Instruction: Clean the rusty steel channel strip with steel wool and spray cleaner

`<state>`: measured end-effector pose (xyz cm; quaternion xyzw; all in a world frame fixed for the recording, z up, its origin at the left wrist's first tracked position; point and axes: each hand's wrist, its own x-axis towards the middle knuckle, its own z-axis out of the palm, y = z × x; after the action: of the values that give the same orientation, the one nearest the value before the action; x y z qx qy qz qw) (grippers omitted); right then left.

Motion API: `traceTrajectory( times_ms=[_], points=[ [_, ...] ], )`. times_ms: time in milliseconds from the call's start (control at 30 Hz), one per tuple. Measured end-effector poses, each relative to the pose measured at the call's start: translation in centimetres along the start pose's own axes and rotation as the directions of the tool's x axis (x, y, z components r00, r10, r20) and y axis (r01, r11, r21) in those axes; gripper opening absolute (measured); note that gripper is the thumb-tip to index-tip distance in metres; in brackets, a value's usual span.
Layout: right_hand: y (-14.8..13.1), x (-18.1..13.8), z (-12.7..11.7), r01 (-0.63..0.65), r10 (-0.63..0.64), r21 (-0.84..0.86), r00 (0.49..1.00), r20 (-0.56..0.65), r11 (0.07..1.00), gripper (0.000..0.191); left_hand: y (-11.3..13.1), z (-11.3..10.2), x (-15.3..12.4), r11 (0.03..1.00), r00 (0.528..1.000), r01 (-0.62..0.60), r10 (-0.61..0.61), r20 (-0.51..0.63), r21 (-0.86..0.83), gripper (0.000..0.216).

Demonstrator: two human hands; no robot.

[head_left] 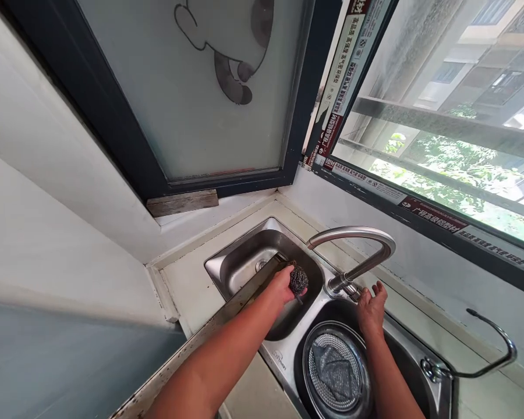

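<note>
**Left hand** (280,286): fingers curl closed round a ball-shaped steel-wool scourer (298,279), a firm hold with the wire mass left bare past the fingertips. A thin dark stem below it may be a handle; unclear. Scourer sits over the smaller stainless-steel sink bowl (248,256), towards its right wall.

**Right hand** (371,311): open, fingers spread, holding nothing, just beside the base of the arched brushed-steel mixer tap (353,234).

**Deeper sink bowl** (399,343): holds a round mesh strainer basket (325,372) with a grey cloth (334,369) inside.

**Also present:** pale worktop (183,302) around both bowls; slim gooseneck tap (493,346) at the right; frosted window pane (227,134) with a cartoon decal (227,52).
</note>
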<state>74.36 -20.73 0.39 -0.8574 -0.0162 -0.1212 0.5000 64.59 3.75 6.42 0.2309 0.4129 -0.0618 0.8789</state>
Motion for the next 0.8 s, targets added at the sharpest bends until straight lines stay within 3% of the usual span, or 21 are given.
traceTrajectory(
  times_ms=[433,600,733,800],
  points=[
    [-0.7,-0.3,-1.0,-0.040,0.034,0.097,0.998,0.060,0.994,0.076,-0.6,-0.3,0.5,0.997,0.999,0.045,-0.044,0.017,-0.069,0.030],
    [-1.9,-1.0,-2.1,-0.156,0.145,0.140,0.985,0.090,0.978,0.092,-1.4,-0.3,1.0,0.995,0.999,0.039,-0.039,0.000,-0.087,0.029],
    [-4.1,-4.6,-3.3,-0.042,0.043,0.023,0.998,-0.055,0.999,0.082,-1.9,-0.6,1.1,0.996,0.998,-0.017,0.012,-0.056,-0.090,0.023],
    [-5.7,-6.7,-2.6,0.055,-0.056,-0.033,0.998,-0.019,0.998,0.065,-1.9,-0.8,1.1,0.994,0.995,-0.058,0.050,-0.084,-0.092,0.020]
  ],
)
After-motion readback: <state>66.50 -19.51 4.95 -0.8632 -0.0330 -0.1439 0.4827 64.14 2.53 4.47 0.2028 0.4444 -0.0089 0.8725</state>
